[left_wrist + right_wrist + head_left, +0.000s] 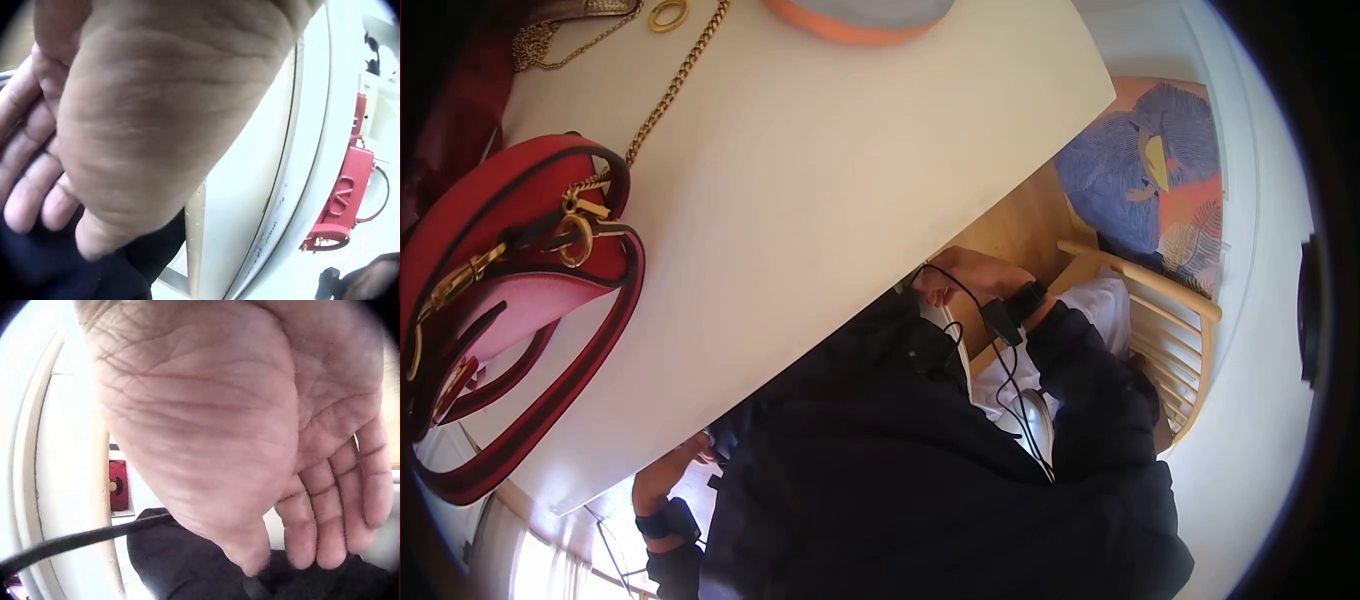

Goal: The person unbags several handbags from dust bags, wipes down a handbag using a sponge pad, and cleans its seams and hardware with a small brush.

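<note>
My left hand [703,448] hangs below the near edge of the white table [780,200], beside the dark clothing [880,450]. The left wrist view shows the fingers of that hand [156,112] loosely bent in front of dark cloth, holding nothing. On the other side of the body, my right hand [940,283] is low at the table edge. Its palm [212,419] fills much of the right wrist view, fingers relaxed and nothing in them. On the tabletop at left sits a red handbag [600,330] with gold hardware, away from both hands.
A gold chain [670,110] and gold ring [668,14] lie on the table, with a grey and orange round object [860,20] at its far edge. A wooden chair [1165,310] stands at right. Black cables [1012,385] hang by the right forearm.
</note>
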Demonstrator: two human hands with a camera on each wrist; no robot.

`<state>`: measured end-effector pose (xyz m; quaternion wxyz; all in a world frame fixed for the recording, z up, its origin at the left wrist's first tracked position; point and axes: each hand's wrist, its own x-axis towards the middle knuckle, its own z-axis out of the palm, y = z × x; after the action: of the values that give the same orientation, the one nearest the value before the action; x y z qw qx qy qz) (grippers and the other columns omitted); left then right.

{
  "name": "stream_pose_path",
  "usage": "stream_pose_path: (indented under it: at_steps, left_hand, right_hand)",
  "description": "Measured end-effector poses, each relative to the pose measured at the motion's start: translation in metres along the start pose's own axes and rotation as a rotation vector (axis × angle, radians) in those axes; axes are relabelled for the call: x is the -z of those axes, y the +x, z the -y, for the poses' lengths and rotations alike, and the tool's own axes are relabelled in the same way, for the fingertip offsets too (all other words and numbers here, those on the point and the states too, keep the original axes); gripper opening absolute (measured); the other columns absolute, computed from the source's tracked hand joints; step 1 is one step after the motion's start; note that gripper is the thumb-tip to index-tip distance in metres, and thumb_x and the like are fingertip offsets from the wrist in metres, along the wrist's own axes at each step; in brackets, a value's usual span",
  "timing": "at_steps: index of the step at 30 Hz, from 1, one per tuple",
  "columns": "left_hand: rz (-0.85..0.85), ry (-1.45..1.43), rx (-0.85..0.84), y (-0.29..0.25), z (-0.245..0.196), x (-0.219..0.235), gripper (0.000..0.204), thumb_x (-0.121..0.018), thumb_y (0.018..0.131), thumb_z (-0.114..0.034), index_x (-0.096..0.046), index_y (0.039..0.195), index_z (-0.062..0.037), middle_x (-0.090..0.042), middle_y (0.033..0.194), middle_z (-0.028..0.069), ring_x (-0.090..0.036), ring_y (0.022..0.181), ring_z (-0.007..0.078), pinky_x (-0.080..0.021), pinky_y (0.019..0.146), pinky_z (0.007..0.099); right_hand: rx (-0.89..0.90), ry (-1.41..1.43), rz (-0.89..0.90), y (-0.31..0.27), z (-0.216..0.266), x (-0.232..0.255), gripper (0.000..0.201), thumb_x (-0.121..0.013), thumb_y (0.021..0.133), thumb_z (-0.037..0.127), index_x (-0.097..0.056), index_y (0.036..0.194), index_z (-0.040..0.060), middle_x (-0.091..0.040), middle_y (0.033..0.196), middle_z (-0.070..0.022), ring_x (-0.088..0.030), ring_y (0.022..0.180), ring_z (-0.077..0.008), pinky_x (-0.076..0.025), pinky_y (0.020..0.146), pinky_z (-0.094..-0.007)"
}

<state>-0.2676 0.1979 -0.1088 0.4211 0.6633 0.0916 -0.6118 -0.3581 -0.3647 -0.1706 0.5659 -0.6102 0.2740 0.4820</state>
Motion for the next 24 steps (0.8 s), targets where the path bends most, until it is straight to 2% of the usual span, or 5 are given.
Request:
stream_pose_path:
  at_steps: [11,14,17,20,24]
  left_hand:
    - [-0.768,-0.032,0.097,0.040,0.173,-0.023,0.024,-0.074,0.104,-0.019,-0.066,0.118,-0.0006,-0.072,0.100,0.0084,-0.072,0.083,0.0151,-0.063,0.060,0.0315]
    - [-0.634,-0.147,0.156,0.052,0.193,-0.025,0.022,-0.069,0.107,-0.022,-0.066,0.119,-0.0041,-0.070,0.106,0.0046,-0.065,0.092,0.0127,-0.056,0.070,0.0324]
    - [-0.583,-0.442,0.124,0.074,0.205,-0.033,0.024,-0.063,0.109,-0.023,-0.068,0.128,-0.0084,-0.069,0.106,0.0015,-0.057,0.088,0.0117,-0.046,0.074,0.0333]
    - [-0.441,0.008,-0.177,0.089,0.250,-0.025,0.037,-0.064,0.104,-0.012,-0.068,0.140,-0.0046,-0.073,0.115,0.0032,-0.064,0.100,0.0154,-0.051,0.083,0.0313]
    - [-0.439,-0.269,-0.074,0.103,0.188,-0.041,0.048,-0.065,0.096,0.001,-0.066,0.144,-0.0011,-0.072,0.141,0.0123,-0.066,0.133,0.0246,-0.056,0.105,0.0389]
  right_hand:
    - [-0.131,-0.039,-0.321,0.023,-0.091,0.003,0.041,-0.074,0.104,0.041,-0.074,0.100,0.0007,-0.073,0.088,-0.0062,-0.071,0.080,-0.0160,-0.058,0.074,-0.0339]
    - [-0.001,0.269,-0.342,0.030,-0.101,-0.007,0.047,-0.076,0.101,0.048,-0.075,0.114,0.0027,-0.075,0.093,-0.0080,-0.072,0.086,-0.0205,-0.059,0.082,-0.0374]
    - [0.080,-0.229,-0.252,0.049,-0.114,0.004,0.054,-0.077,0.101,0.046,-0.071,0.135,0.0039,-0.078,0.111,-0.0111,-0.073,0.101,-0.0260,-0.058,0.092,-0.0398]
    - [0.011,-0.112,-0.195,0.039,-0.076,0.002,0.052,-0.078,0.100,0.038,-0.069,0.139,0.0049,-0.078,0.119,-0.0127,-0.071,0.109,-0.0219,-0.057,0.097,-0.0387]
    - [0.422,-0.279,-0.199,0.072,-0.121,0.009,0.060,-0.069,0.101,0.033,-0.057,0.151,0.0028,-0.073,0.136,-0.0249,-0.068,0.130,-0.0322,-0.052,0.111,-0.0443]
